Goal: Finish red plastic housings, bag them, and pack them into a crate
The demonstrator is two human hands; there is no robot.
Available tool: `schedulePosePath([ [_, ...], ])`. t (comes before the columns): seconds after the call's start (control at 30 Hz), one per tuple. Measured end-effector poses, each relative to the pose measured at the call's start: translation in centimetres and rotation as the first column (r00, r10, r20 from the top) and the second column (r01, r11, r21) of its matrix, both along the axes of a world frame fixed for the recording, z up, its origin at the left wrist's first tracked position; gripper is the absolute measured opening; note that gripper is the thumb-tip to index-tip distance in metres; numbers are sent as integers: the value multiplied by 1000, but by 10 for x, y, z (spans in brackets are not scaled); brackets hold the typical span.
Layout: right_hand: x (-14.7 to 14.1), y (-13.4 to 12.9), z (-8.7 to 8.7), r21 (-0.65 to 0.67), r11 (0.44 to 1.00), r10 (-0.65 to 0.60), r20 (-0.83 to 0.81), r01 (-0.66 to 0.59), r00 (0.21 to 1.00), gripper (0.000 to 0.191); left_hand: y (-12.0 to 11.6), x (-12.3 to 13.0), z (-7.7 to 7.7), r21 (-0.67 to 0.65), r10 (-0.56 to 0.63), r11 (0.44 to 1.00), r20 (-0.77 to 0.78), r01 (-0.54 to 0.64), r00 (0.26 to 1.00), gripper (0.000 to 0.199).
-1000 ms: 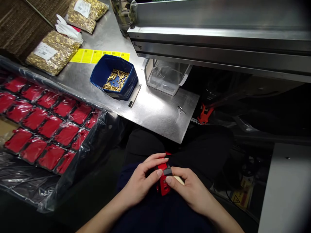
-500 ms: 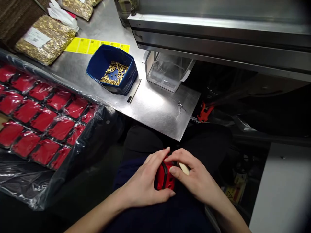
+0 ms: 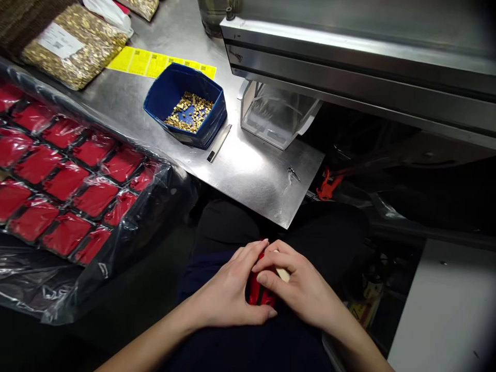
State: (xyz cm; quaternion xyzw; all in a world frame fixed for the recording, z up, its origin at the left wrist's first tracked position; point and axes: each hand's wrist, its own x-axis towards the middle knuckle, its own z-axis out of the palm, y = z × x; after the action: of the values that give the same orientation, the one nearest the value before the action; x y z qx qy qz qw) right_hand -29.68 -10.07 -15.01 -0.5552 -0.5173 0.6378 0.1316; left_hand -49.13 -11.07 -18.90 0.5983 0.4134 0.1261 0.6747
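Over my lap, my left hand is wrapped round a red and black moulded plastic part, its thumb along the near side. My right hand is closed on a tool with a pale cream handle. Its thumb and fingertips press together over the part's right side. The working end of the tool is hidden by the fingers, so I cannot make out its kind. Much of the red part is covered by both hands.
On the metal table stand a blue bin of small brass pieces and a clear tray. A cutter-like blade lies between them. Red parts in plastic fill a lined box at left. A metal machine beam overhangs.
My right hand has shifted a little left over the red part, covering more of it, and the cream handle has moved with it. The camera view has shifted slightly.
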Motion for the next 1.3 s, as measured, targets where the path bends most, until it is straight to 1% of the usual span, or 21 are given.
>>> schedulePosePath([
  [0.07,-1,2,0,-10,1000,0,15,0,1000,13,4,1,2,-17,-4,1000,25,5,1000,104],
  [0.17,-6,3,-3,16,999,-31,176,29,984,25,8,2,2,-37,3,999,47,-2,999,93],
  [0.23,-7,2,-6,39,999,-33,177,26,984,31,9,2,0,-50,10,999,52,-7,999,88],
  [0.27,-4,1,-7,64,997,-59,140,50,988,32,9,1,-1,-53,11,999,46,-9,999,89],
  [0.33,6,-1,-10,115,981,-169,88,159,982,34,8,-2,-3,-58,5,998,20,-4,1000,92],
  [0.4,20,-5,-13,129,959,-268,128,252,955,35,5,-6,-6,-62,-3,998,5,3,1000,95],
  [0.43,28,-7,-13,104,963,-261,154,247,953,34,4,-7,-7,-67,-2,998,15,3,1000,94],
  [0.47,33,-10,-13,57,978,-205,152,198,967,32,3,-9,-8,-73,4,997,41,-1,999,89],
  [0.53,39,-15,-11,-47,999,-22,35,23,999,28,2,-9,-11,-90,47,995,108,-38,993,74],
  [0.57,39,-18,-9,-80,995,58,-48,-62,997,26,3,-8,-13,-109,92,991,128,-78,987,64],
  [0.6,37,-21,-9,-96,989,105,-114,-117,988,26,4,-6,-15,-140,146,982,132,-127,980,54],
  [0.67,29,-26,-9,-87,988,112,-158,-127,981,28,8,0,-18,-238,255,944,88,-228,963,40],
  [0.73,20,-29,-14,-72,994,70,-139,-80,988,31,14,8,-21,-354,344,881,23,-314,939,31],
  [0.77,16,-30,-18,-67,996,44,-132,-53,990,30,18,12,-23,-395,377,850,-2,-347,926,31],
  [0.83,11,-31,-26,-58,998,-8,-142,0,990,24,24,18,-25,-430,436,804,-42,-410,899,37],
  [0.93,6,-33,-36,-29,998,-67,-164,63,984,18,29,24,-28,-430,482,772,-87,-469,872,42],
  [1.03,5,-36,-42,0,997,-78,-151,79,986,22,32,23,-30,-449,507,739,-119,-502,854,44],
  [1.13,8,-39,-46,29,989,-138,-150,144,979,34,33,18,-31,-498,513,711,-113,-496,851,48],
  [1.2,12,-39,-48,19,978,-202,-182,209,962,39,32,13,-30,-515,535,713,-38,-475,844,49],
  [1.23,14,-39,-49,-1,972,-230,-205,235,951,39,31,11,-28,-503,542,730,12,-463,840,49],
  [1.3,17,-37,-51,-55,960,-279,-250,274,927,38,28,8,-25,-438,525,785,97,-438,845,48],
])
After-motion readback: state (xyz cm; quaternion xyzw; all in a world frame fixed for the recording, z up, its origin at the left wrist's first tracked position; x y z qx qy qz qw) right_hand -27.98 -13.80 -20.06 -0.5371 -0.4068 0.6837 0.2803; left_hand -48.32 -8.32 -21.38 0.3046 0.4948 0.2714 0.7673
